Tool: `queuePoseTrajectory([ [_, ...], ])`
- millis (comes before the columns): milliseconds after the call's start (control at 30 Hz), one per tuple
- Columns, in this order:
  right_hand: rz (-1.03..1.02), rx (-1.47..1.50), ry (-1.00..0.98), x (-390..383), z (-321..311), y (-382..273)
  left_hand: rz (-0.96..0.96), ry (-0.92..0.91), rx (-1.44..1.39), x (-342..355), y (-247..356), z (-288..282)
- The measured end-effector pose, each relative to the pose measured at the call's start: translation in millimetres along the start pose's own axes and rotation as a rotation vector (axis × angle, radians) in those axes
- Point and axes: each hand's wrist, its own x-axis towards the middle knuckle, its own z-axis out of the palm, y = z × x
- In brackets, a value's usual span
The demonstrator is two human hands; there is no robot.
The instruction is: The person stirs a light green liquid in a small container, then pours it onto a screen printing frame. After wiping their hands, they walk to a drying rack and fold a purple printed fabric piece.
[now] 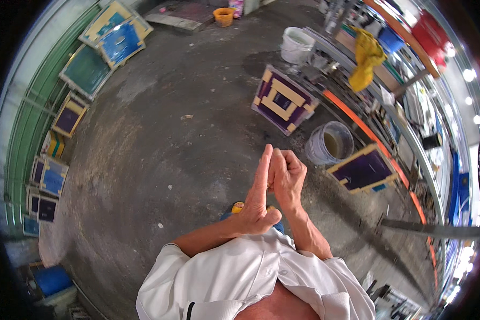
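Note:
Both hands meet in front of my chest, above the dark floor. My left hand (260,189) is held flat and seen edge-on, its fingers stretched out together and its thumb lower down. Against its fingers rests my right hand (287,178), curled closed. The inside of the right hand is hidden, so I cannot see whether anything is in it. Beyond the hands leans a purple screen-printing frame (282,100) with tan tape. A whitish bucket (329,143) with murky liquid stands to the right, beside another taped purple screen frame (364,167).
Several screen frames (86,71) lean along the left wall. A white bucket (297,45) and an orange tub (224,17) stand farther off. On the right, a long metal rack with an orange rail (348,111) carries a yellow cloth (366,58). A blue drum (52,280) lies lower left.

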Motion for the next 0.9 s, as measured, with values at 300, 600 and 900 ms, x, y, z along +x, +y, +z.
queuePoseTrajectory([
  [300, 0.578, 0.356, -0.332, 120.8, 43.3, 21.8, 0.014, 0.171, -0.121, 64.5, -43.4, -50.3],
  [600, 0.012, 0.079, -0.553, 226.3, 74.0, -8.8, -0.096, 0.31, 0.039, 179.2, -83.2, -96.2],
  [900, 0.301, -0.039, -0.357, 364.8, 139.4, 0.5, -0.164, 0.119, 0.129, 267.4, -147.0, -158.3],
])
